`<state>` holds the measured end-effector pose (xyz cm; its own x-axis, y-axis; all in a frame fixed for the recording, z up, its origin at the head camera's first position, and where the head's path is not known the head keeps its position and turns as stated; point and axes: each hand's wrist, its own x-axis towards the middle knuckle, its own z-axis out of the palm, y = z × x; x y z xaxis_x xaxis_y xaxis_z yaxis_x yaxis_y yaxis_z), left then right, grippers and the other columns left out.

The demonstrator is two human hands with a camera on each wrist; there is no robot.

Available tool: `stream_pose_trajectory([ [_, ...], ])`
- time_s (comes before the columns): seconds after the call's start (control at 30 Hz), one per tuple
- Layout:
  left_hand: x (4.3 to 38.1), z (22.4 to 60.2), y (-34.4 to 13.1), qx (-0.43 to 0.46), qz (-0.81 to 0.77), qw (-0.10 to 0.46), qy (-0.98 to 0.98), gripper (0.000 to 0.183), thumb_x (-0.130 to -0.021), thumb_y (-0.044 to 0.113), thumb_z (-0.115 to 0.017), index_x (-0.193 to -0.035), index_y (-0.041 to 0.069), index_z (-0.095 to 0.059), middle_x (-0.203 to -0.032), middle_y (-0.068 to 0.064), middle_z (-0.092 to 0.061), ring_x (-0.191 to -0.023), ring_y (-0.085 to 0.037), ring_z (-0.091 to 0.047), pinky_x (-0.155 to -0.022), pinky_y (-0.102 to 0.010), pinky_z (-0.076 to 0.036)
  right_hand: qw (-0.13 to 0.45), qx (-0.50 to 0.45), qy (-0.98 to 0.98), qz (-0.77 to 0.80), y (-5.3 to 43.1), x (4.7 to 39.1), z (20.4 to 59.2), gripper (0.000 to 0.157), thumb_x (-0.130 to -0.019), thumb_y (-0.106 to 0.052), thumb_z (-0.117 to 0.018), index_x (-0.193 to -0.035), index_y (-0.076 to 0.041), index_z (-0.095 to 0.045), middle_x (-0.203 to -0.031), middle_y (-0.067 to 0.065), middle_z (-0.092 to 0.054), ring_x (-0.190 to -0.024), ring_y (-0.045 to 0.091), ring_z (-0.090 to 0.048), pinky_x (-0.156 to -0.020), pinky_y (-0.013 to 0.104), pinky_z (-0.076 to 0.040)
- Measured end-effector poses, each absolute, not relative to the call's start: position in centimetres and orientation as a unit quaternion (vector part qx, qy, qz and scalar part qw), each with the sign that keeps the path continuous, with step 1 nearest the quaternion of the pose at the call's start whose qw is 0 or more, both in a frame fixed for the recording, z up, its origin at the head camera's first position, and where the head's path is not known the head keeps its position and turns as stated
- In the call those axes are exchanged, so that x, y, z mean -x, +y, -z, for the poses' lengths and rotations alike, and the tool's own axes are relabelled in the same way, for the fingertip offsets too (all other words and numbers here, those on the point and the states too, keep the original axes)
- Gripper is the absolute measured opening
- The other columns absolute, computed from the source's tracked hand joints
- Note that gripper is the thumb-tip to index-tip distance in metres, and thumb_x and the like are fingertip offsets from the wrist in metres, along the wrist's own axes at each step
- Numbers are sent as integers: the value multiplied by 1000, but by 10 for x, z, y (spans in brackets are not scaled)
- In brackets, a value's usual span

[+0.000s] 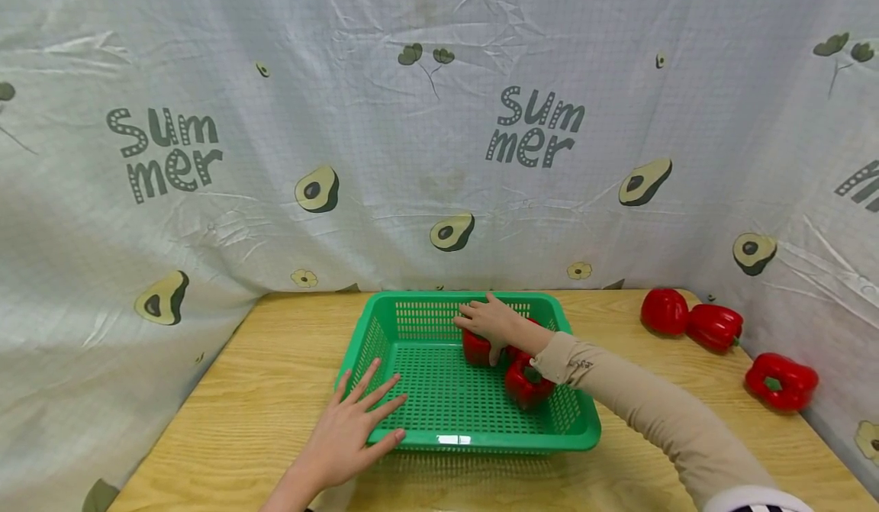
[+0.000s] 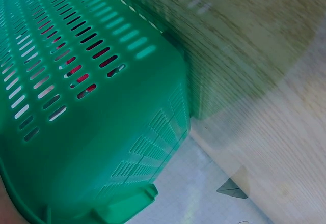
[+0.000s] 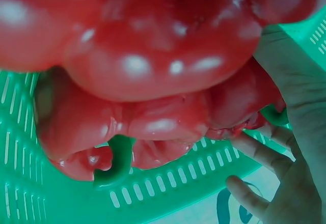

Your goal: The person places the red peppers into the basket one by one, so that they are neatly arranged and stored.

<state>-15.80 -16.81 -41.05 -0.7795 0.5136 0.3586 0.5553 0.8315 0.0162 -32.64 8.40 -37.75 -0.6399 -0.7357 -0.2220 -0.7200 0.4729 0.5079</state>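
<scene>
In the head view, a green plastic basket [image 1: 439,397] stands on the table with red bell peppers inside. My right hand [image 1: 491,321] reaches in over one bell pepper [image 1: 477,349], fingers spread across its top and thumb down its near side. The right wrist view shows those fingers [image 3: 260,150] splayed beside a pepper [image 3: 244,94]. Another bell pepper [image 1: 527,386] lies nearer, below my right forearm, and one more [image 1: 532,325] is mostly hidden behind it. My left hand [image 1: 350,428] rests with spread fingers at the basket's near left corner.
To the right of the basket, three red bell peppers lie on the wooden table [image 1: 618,321]: two side by side [image 1: 664,312] at the back and one [image 1: 781,382] nearer the right edge. A printed white curtain [image 1: 384,153] encloses the back and sides.
</scene>
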Motion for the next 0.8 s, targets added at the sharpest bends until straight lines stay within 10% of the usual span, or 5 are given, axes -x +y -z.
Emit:
stream_pose_trajectory([
  [0.8,158,411,-168,284,53,184,-940,44,-83,52,-50,-120,29,-57,-138,6,-43,-136,-28,-24,-102,-59,-20,-6,-422,-883,205,89,317,359,66,-70,-54,-67,-125,-24,-47,-122,3,-47,-107,22,-45,-92,49,-38],
])
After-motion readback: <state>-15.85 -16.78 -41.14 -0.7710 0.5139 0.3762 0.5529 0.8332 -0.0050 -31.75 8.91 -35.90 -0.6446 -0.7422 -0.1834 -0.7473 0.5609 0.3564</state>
